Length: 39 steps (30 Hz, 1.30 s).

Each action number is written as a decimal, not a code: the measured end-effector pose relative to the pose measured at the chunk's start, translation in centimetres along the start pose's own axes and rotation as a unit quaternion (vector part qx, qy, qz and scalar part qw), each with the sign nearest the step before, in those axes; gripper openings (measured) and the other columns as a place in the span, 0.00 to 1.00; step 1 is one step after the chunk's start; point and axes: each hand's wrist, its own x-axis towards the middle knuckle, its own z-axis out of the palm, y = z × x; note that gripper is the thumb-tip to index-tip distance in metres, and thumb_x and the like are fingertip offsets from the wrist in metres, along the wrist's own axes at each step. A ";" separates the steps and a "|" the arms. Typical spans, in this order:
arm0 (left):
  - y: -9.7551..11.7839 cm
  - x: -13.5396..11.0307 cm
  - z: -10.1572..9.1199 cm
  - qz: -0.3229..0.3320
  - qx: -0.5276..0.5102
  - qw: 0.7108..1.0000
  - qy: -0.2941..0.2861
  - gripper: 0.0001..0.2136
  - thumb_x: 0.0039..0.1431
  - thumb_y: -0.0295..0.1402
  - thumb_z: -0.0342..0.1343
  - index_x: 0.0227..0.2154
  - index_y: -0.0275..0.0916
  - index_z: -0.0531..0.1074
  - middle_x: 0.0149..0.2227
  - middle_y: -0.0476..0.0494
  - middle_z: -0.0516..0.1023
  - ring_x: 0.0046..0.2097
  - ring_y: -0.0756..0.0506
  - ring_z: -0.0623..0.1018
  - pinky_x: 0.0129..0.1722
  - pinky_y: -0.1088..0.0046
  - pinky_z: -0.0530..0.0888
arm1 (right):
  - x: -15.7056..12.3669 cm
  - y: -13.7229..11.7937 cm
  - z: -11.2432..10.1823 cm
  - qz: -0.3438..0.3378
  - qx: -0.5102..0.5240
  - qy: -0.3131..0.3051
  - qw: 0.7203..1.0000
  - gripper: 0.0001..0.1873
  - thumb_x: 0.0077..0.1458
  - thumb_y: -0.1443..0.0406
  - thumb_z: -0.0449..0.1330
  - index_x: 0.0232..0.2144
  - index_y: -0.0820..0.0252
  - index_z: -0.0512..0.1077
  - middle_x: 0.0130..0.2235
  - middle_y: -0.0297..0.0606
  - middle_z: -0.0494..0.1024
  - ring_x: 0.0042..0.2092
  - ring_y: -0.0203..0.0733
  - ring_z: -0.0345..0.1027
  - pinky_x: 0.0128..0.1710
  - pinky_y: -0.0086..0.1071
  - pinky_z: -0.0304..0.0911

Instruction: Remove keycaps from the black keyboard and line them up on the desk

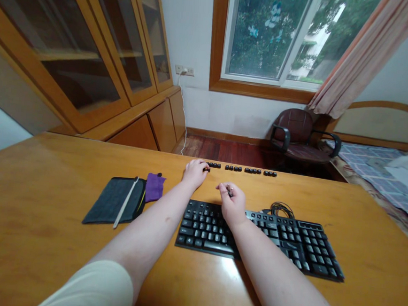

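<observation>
A black keyboard [282, 237] lies on the wooden desk [42, 234] in front of me. Its top rows look partly stripped of keys. My right hand [233, 204] hovers over the keyboard's upper left part, its fingers pinched on a small thin tool I cannot make out. My left hand [194, 172] reaches to the far edge of the desk, fingertips closed on a black keycap [206, 168] at the left end of a row. Several removed keycaps [243, 169] sit in small groups along that far edge.
A dark grey pouch [115, 201] with a white stick across it and a purple cloth [154, 187] lie left of the keyboard. The keyboard's coiled cable [281, 209] rests behind it. A brown armchair [302, 137], cabinets and a bed stand beyond the desk.
</observation>
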 end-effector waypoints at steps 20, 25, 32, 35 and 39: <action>-0.1 0.0 0.0 0.004 0.000 1.000 0.013 0.07 0.52 0.30 0.54 0.34 0.43 0.73 0.44 0.44 0.72 0.49 0.41 0.66 0.49 0.63 0.62 | 0.0 -0.2 0.0 -0.002 0.004 -0.007 1.000 0.16 0.55 0.58 0.51 0.25 0.61 0.71 0.23 0.34 0.68 0.29 0.38 0.64 0.30 0.30 0.58; -0.1 0.2 0.1 0.014 0.012 1.000 0.007 0.07 0.53 0.32 0.54 0.35 0.44 0.74 0.45 0.45 0.72 0.49 0.41 0.66 0.50 0.63 0.62 | 0.0 0.0 0.1 -0.005 0.002 -0.010 1.000 0.16 0.56 0.57 0.51 0.25 0.61 0.71 0.23 0.34 0.69 0.28 0.37 0.63 0.30 0.29 0.57; -0.1 0.3 0.1 0.005 0.019 1.000 0.004 0.07 0.53 0.31 0.54 0.34 0.45 0.74 0.45 0.47 0.72 0.49 0.42 0.67 0.50 0.64 0.63 | 0.0 0.1 0.2 -0.007 -0.001 -0.008 1.000 0.16 0.56 0.58 0.51 0.24 0.61 0.71 0.23 0.34 0.69 0.28 0.36 0.63 0.29 0.29 0.57; -0.1 0.3 0.0 0.013 0.015 1.000 0.010 0.07 0.52 0.31 0.55 0.34 0.45 0.74 0.45 0.47 0.72 0.49 0.42 0.67 0.50 0.64 0.63 | 0.0 0.0 0.1 -0.008 -0.002 -0.009 1.000 0.16 0.56 0.58 0.51 0.25 0.61 0.71 0.23 0.34 0.69 0.28 0.36 0.63 0.29 0.29 0.57; -0.2 0.1 -0.2 0.010 0.013 1.000 0.015 0.09 0.51 0.30 0.55 0.36 0.46 0.73 0.46 0.47 0.72 0.50 0.42 0.67 0.50 0.64 0.63 | 0.1 0.0 0.1 -0.005 -0.003 -0.008 1.000 0.16 0.56 0.57 0.51 0.24 0.61 0.71 0.23 0.34 0.69 0.28 0.36 0.63 0.29 0.29 0.57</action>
